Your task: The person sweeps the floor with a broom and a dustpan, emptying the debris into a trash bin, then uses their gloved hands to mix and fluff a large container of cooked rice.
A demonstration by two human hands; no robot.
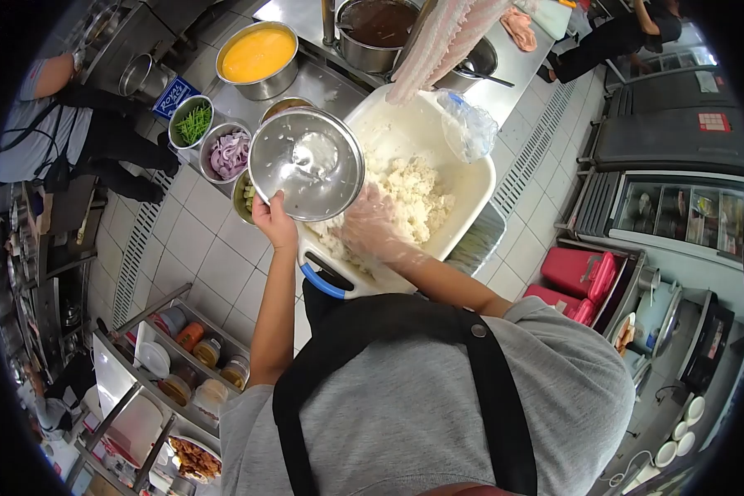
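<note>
Our left hand has a clenched grip on the steel bowl. The fingers pinch its lower rim and hold it tilted, so the inside faces us. A smear of white shows inside the bowl. It hangs over the left corner of the white tub, just above the counter.

Our right hand wears a clear plastic glove and reaches down into the tub. Its fingers rest on the heap of white crumbly food. The hand is blurred, so we cannot tell whether its grip is closed on any of the food or lies loose on it.

A crumpled clear bag lies against the tub's far wall. To the left of the steel bowl stand a small bowl of sliced red onion and another of chopped greens. Further back on the counter is a pot of yellow liquid.
</note>
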